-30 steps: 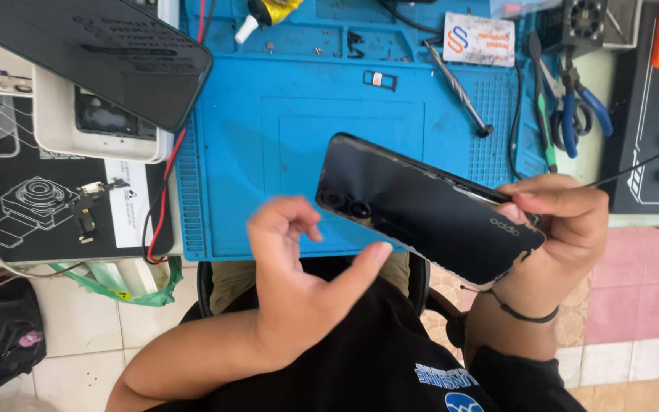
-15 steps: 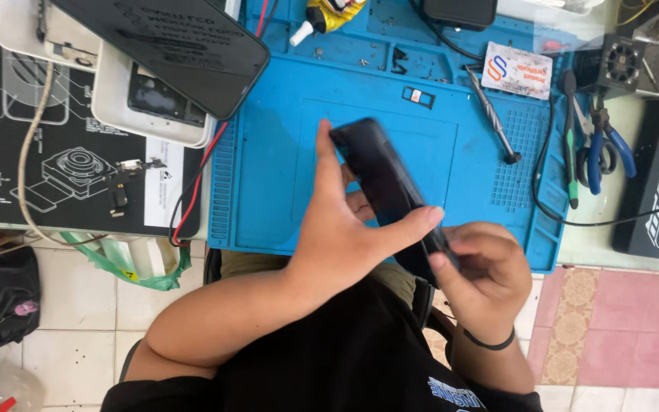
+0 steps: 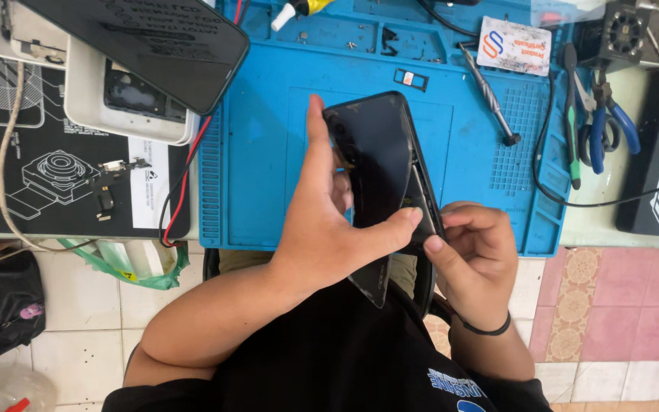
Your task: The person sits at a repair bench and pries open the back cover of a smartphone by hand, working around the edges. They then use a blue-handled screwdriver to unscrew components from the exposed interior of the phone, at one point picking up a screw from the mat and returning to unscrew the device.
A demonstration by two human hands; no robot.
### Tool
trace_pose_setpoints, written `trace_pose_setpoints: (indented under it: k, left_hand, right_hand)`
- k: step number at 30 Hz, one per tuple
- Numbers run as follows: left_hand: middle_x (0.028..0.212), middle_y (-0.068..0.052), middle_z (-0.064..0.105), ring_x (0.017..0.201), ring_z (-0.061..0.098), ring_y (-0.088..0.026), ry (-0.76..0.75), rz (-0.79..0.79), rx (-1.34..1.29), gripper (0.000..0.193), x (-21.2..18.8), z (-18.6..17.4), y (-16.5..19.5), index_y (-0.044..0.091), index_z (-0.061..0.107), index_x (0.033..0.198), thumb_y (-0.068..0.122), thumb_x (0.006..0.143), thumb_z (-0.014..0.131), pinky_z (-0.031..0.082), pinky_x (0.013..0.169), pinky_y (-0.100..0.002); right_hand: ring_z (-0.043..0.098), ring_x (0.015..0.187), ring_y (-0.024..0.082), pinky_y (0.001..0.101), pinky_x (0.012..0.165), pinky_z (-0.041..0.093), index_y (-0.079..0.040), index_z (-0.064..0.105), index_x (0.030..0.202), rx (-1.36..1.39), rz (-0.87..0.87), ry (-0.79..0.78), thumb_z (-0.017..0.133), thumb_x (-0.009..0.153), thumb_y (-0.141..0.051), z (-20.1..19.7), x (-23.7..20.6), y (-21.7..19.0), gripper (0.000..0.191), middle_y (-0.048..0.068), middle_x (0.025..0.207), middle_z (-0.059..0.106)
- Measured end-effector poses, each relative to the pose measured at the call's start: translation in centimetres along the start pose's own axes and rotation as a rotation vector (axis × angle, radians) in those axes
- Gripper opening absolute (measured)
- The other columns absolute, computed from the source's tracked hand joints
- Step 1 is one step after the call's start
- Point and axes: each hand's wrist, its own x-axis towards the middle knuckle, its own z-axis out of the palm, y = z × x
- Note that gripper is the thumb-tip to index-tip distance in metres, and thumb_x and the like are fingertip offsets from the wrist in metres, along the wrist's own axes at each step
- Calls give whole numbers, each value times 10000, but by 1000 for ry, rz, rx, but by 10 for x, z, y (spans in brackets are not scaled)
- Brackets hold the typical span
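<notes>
The black smartphone is held above the near edge of the blue repair mat, its long axis running away from the person, tilted slightly left. The left hand closes its grip on it, fingers along the left edge and thumb pressed low on the back cover. The right hand pinches the lower right edge, where the cover appears to gape from the body. Just beyond lie a small SIM tray and a screwdriver; pliers lie well right.
</notes>
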Motion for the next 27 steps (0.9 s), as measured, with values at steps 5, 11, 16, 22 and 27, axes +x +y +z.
trace_pose_setpoints:
  k: [5, 11, 16, 22, 27]
  left_hand:
    - [1469, -175, 464, 1294, 577, -183, 10, 83, -86, 1293, 2, 7, 0, -11, -230, 1660, -18, 872, 796, 529, 1131, -313]
    - [1567, -265, 343, 1458, 432, -305, 63, 155, 343, 1304, 1, 4, 3, -37, -152, 1603, 72, 795, 866, 414, 1222, -415]
    - [1420, -237, 492, 1322, 530, -337, -7, 13, 555, 1357, -2, 4, 2, -37, -111, 1638, 219, 736, 870, 445, 1148, -408]
    - [1397, -260, 484, 1289, 538, -365, -108, 12, 633, 1343, -6, 7, 2, -31, -85, 1626, 217, 723, 877, 461, 1114, -413]
    - [1415, -232, 514, 1311, 517, -371, -177, 83, 661, 1336, -7, 3, 6, -40, -88, 1622, 208, 744, 887, 456, 1123, -423]
  right_hand:
    - [631, 1057, 165, 313, 1014, 512, 2, 532, 1231, 151, 66, -21, 660, 960, 137, 4, 0, 5, 328, 139, 1162, 623]
    - [610, 1129, 160, 312, 1004, 509, -6, 521, 1266, 97, 121, -112, 672, 921, 153, 8, 4, 1, 409, 116, 1237, 613]
    - [670, 1148, 212, 358, 1022, 574, 1, 510, 1394, -25, 211, -214, 654, 918, 126, -4, 30, -27, 513, 122, 1232, 631]
    - [700, 1126, 192, 319, 963, 599, -31, 399, 1547, -138, 102, -342, 717, 853, 158, 1, 62, -46, 787, 83, 1311, 581]
    - [723, 1039, 180, 320, 955, 607, 27, 491, 1481, -258, 28, -353, 731, 869, 163, 8, 65, -49, 671, 105, 1206, 660]
